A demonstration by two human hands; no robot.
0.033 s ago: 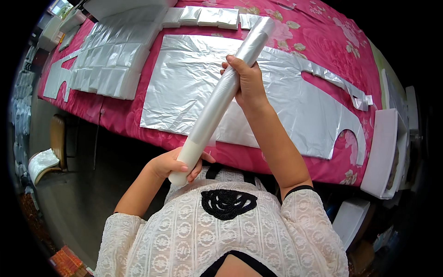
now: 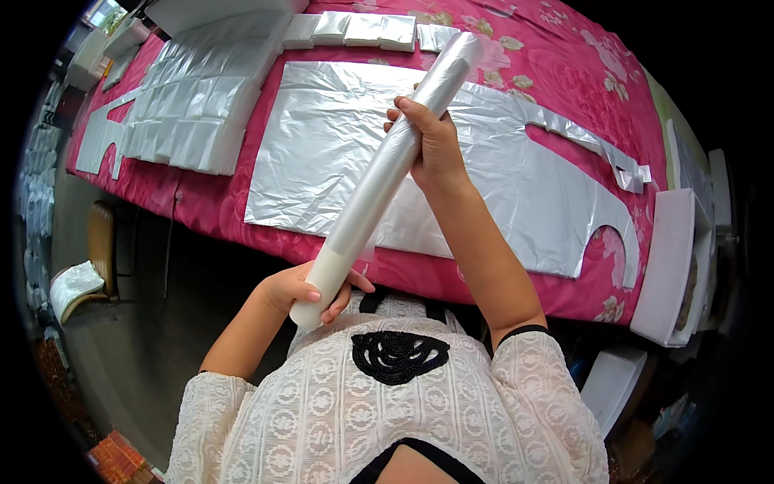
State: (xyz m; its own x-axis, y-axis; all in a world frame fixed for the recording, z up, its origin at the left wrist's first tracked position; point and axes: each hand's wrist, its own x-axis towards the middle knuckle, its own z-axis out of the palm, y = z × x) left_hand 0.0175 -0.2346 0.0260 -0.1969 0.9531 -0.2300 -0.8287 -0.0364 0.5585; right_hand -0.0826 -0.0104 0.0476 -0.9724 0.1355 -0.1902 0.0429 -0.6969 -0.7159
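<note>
I hold a long roll of translucent plastic film (image 2: 363,194) slantwise in both hands, its far end up and to the right. My left hand (image 2: 310,292) is wrapped round the whitish near end, close to my body. Farther up, my right hand (image 2: 431,145) is closed round the roll, thumb on top. Beneath the roll, a large silvery-white plastic vest bag (image 2: 500,194) lies flat and creased on the table, its cut-out handle straps pointing right. The roll hides part of that bag.
The table has a pink floral cloth (image 2: 580,48). Folded plastic bags (image 2: 185,121) overlap in rows at the left, with small folded packs (image 2: 363,31) along the back. A white foam box (image 2: 669,266) stands at the right edge, a chair (image 2: 101,242) at the lower left.
The roll's near end has shifted very slightly left. My hands are almost where they were, both still closed round it.
</note>
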